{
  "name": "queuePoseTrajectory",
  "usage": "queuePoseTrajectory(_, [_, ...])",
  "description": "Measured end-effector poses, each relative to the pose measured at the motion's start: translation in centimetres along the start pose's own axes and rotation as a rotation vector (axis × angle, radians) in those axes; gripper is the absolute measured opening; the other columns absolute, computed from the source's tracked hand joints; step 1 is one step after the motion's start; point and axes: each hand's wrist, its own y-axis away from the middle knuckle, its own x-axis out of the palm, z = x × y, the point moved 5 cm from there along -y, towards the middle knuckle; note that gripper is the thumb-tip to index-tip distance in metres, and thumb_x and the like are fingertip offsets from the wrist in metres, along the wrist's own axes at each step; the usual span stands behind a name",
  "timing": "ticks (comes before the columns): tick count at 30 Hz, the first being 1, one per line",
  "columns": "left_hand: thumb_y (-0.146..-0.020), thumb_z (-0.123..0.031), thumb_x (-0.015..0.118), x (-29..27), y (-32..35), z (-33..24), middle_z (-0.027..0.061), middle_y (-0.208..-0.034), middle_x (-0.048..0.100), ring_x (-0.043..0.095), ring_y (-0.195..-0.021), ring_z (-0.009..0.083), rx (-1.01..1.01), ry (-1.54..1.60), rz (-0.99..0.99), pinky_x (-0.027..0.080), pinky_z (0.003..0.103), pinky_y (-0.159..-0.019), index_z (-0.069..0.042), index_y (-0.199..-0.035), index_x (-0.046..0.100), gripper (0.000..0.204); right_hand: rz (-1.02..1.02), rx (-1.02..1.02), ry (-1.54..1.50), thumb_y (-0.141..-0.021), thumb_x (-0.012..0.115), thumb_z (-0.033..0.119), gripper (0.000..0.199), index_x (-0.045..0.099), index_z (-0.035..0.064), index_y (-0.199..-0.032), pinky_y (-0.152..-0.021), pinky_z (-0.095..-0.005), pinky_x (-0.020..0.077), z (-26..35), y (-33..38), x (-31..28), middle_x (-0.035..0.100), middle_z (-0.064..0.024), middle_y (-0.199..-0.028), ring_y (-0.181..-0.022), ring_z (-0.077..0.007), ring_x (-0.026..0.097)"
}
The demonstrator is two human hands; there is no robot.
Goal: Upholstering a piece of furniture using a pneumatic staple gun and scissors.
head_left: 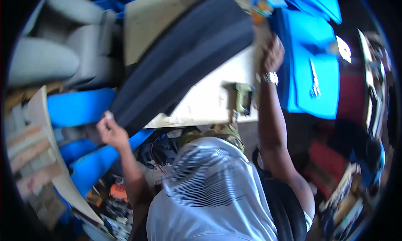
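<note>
- Cluttered workshop, head view: grey padded seats (90, 48) crowd the upper left, blue pieces (314, 69) stand at the right, and a pale table (209, 100) fills the middle.
- Across that table runs a long dark cloth (180, 56), slanting from lower left to upper right; it spans the space between the two hands and hides much of the surface behind it.
- At its lower left end, the left hand (112, 132) pinches the edge, thumb and fingers closed on the material.
- Near its upper right end is the right hand (272, 54), fingers curled but blurred; whether they grip the cloth, I cannot tell. A silvery watch (268, 78) circles that wrist.
- Just left of the right forearm, a green object (242, 98) rests on the table near its front edge.
- Farther right, silvery scissors (315, 79) lie on a blue piece.
- Below, the person wears a pale shirt with dark stripes (205, 178) and camouflage-patterned trousers (228, 134).
</note>
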Motion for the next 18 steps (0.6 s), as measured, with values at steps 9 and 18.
queuePoseTrajectory(9, [-0.105, -0.009, 0.067, 0.6, 0.3, -3.4, 0.0105, -0.108, 0.077, 0.07, -0.098, 0.0179, -0.054, 0.247, -0.077, 0.055, 0.033, -0.089, 0.001, -0.106, 0.069, 0.01, 0.605, 0.797, 1.344, -0.093, 0.069, 0.043, 0.051, 0.057, 0.0026, -0.121, -0.094, -0.0545, 0.0613, -30.5, 26.2, -14.5, 0.066, -0.0246, -0.122, -0.106, -0.0422, 0.072])
queuePoseTrajectory(18, [-0.098, -0.008, 0.074, 0.0, -1.8, -4.5, 0.0168, -0.094, 0.075, 0.072, -0.083, 0.0287, -0.054, 0.213, 0.065, 0.056, 0.039, -0.076, 0.001, -0.091, 0.063, 0.016, 0.705, 0.838, 1.177, -0.094, 0.069, 0.049, 0.055, 0.065, 0.0022, -0.123, -0.09, -0.0461, 0.0577, -32.4, 26.4, -16.1, 0.076, -0.016, -0.116, -0.107, -0.0349, 0.072])
